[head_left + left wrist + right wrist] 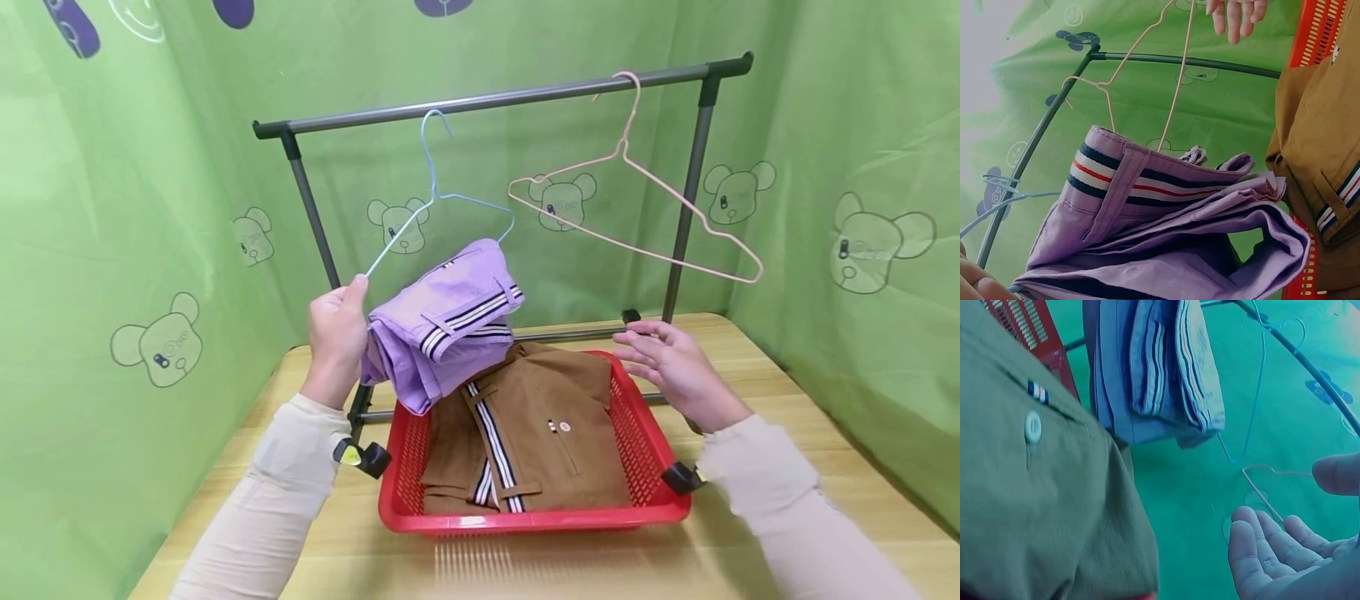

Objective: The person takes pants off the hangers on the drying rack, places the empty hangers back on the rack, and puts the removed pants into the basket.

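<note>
My left hand (337,337) pinches the lower left corner of a light-blue wire hanger (433,167). Over this hanger drape folded purple trousers (457,308) with a striped waistband, tilted above the basket's left side. The hanger's hook shows against the lower edge of the rack bar (517,98); whether it touches the bar I cannot tell. My right hand (675,367), fingers spread and holding nothing, hovers over the right rim of a red basket (536,522). Brown trousers (525,433) with a striped waistband lie folded in that basket; the right wrist view shows their button (1033,427).
From the bar's right part hangs a bare pink wire hanger (637,248). The rack's grey posts (688,200) stand on a wooden table (300,533) behind the basket. Green printed curtain (847,350) encloses the back and both sides.
</note>
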Tool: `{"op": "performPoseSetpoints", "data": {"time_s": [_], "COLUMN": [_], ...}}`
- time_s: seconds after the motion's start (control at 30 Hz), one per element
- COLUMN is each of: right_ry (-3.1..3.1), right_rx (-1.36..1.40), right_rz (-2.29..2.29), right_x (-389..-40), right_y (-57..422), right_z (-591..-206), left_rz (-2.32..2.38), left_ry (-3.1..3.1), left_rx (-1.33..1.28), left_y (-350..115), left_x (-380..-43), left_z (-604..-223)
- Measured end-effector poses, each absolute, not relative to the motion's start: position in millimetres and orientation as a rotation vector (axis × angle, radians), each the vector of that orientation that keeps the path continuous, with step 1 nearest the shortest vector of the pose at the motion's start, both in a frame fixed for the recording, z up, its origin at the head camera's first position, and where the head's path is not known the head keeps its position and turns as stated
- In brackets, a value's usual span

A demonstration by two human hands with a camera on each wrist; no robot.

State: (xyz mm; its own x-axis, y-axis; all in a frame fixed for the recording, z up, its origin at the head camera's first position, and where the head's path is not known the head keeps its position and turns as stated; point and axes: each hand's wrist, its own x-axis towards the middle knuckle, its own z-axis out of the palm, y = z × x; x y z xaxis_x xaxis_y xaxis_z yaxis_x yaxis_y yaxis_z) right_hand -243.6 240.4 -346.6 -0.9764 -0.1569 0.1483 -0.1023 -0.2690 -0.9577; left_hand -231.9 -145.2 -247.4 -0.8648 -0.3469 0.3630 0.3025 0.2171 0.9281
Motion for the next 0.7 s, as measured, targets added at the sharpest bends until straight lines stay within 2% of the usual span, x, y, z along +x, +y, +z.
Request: {"op": "performPoseSetpoints", "data": {"time_s": [0.7], "right_ry": [1.818], "right_rx": [-0.263], "right_rz": [-2.358], "right_x": [-259], "right_y": [171], "right_z": [-340], "left_rz": [-1.688], "left_ry": [-1.981], "left_rx": [0.033], "left_y": [-130], "left_x": [-229], "left_z": [-245]}}
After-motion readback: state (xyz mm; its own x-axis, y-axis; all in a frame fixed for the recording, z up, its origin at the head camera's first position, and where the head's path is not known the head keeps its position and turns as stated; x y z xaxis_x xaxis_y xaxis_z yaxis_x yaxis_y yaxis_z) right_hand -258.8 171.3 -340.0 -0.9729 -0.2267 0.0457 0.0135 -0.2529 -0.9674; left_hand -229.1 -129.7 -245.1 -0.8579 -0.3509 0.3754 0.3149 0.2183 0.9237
